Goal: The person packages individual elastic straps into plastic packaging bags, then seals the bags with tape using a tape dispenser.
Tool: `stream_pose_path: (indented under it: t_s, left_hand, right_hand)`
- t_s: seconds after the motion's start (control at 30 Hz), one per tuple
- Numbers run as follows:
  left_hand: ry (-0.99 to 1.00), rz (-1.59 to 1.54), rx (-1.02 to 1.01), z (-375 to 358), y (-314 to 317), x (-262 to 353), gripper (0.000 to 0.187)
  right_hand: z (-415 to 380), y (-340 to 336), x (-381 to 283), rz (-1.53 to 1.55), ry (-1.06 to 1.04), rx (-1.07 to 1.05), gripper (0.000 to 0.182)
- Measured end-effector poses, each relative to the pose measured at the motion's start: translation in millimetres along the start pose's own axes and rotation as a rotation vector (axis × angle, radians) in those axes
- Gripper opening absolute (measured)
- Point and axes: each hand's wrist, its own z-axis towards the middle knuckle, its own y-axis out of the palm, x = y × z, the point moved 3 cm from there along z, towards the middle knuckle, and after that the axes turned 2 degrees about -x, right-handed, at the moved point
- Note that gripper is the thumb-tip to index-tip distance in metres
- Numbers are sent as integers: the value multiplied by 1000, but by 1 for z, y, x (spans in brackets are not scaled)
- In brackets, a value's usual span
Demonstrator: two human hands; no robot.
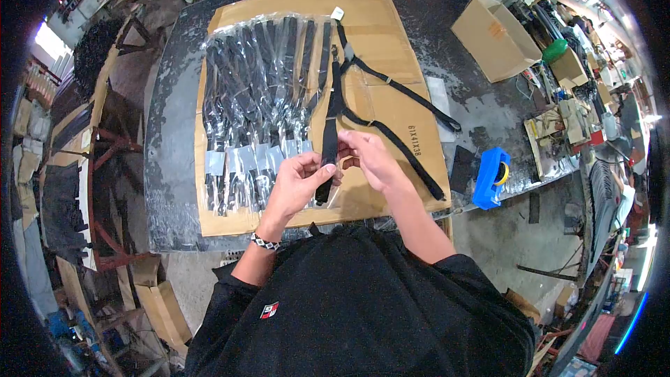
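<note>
Black elastic suspenders [331, 126] with a Y-shaped split and metal adjusters lie partly on a cardboard sheet [426, 181]. My left hand [301, 178] is closed on their wide band near the lower end, the thumb on top. From the other side, my right hand [368, 157] pinches the band's edge with curled fingers; its fingertips are partly hidden. Another black strap pair [398, 84] stretches to the right, below a small white tag [338, 13]. Left of my hands, several black straps in clear plastic bags [258, 91] lie side by side with pale grey labels [243, 159].
The cardboard lies on a dark, worn table [171, 132]. To the right are a blue tape dispenser [488, 180] with yellow tape and an open cardboard box [492, 38]. A green object [555, 50] sits beyond the box. Racks with dark material [66, 202] stand at the left.
</note>
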Motion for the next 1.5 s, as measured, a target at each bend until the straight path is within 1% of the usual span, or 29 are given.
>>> stream_pose_path:
  t_s: [0.03, 0.07, 0.1, 0.17, 0.2, 0.23, 0.3, 0.33, 0.43, 0.57, 0.6, 0.7, 0.73, 0.83, 0.87, 0.97, 1.03, 1.07, 1.1, 1.13, 1.17, 1.23, 1.27, 1.3, 1.33, 1.37, 1.43, 1.47, 1.5]
  left_hand:
    - [14, -31, -25, 1, 3, 8, 17]
    - [-30, 86, -34, -2, 4, 20, 17]
    - [-17, 51, -71, -1, 5, 16, 16]
    - [7, -20, -140, -4, 8, 0, 16]
    - [-32, -20, -131, -9, 10, -2, 15]
    - [-66, -43, -137, -13, 10, -8, 14]
    - [-67, -36, -124, -17, 9, -14, 15]
    - [-82, -99, -115, -17, 6, -20, 16]
    - [-57, -80, -19, -16, -4, -26, 17]
    - [-21, -73, -10, -7, -10, -27, 14]
    - [-48, -28, 5, -8, -7, -18, 14]
    - [-28, 9, 69, -14, 0, 2, 25]
    - [16, 20, 60, -13, -1, -4, 27]
    - [-25, 69, 3, -16, -5, -5, 24]
    - [-31, 57, -27, -17, -5, -6, 25]
    - [-39, 31, -122, -21, -3, -7, 28]
    - [-33, 65, -130, -26, -1, -5, 27]
    - [-23, 57, -138, -27, 0, -7, 27]
    - [-11, 50, -151, -27, -1, -9, 27]
    - [-17, 273, -139, -30, -3, 5, 31]
    - [25, 109, -91, -31, 3, 3, 33]
    - [-22, 357, -79, -35, -1, 20, 27]
    - [-27, 352, -68, -36, -6, 11, 23]
    - [-36, 348, -53, -34, -9, 5, 19]
    - [-7, 149, -66, -37, 3, 28, 14]
    - [-18, 191, -51, -39, 5, 39, 11]
    - [25, -40, -87, -31, 1, 31, 9]
    - [30, 85, -101, -31, 3, 50, 7]
    - [47, 86, -75, -26, 2, 53, 8]
  right_hand:
    - [7, -5, -2, 88, 99, 51, 27]
    - [18, -11, 2, 157, 156, 29, 25]
    - [27, -17, 10, 225, 211, 6, 23]
    - [39, -21, 18, 283, 185, 17, 18]
    - [43, -20, 19, 312, 176, 21, 16]
    - [45, -22, 17, 290, 119, 25, 15]
    - [47, -24, 11, 243, 9, 25, 13]
    - [38, -14, -2, 217, -34, -4, 12]
    - [20, 1, -15, 81, -72, -46, 12]
    - [3, 14, 8, 70, -91, -121, 12]
    - [-3, 18, 10, 85, -80, -119, 10]
    - [-15, 21, 4, 91, -89, -136, 11]
    - [-14, 15, 3, -33, -74, -63, 14]
    - [12, -16, -3, -356, -19, 111, 28]
    - [30, -33, 3, -500, -176, 239, 45]
    - [78, -76, 18, -877, -185, 400, 53]
    - [122, -106, 72, -845, 77, 254, 58]
    - [134, -111, 87, -825, 203, 184, 60]
    - [107, -78, 69, -639, 380, 108, 65]
    - [119, -81, 85, -450, 597, -117, 66]
    - [97, -59, 63, -453, 563, -210, 66]
    - [86, -37, 60, -269, 489, -70, 50]
    - [103, -41, 72, -34, 429, -285, 41]
    - [109, -44, 63, -21, 378, -316, 35]
    - [104, -39, 39, -67, 264, -339, 35]
    - [99, -35, 15, -114, 154, -365, 37]
    - [88, -30, -54, -208, -60, -372, 34]
    - [70, -16, -100, -246, -199, -377, 38]
    - [50, -2, -150, -286, -336, -386, 42]
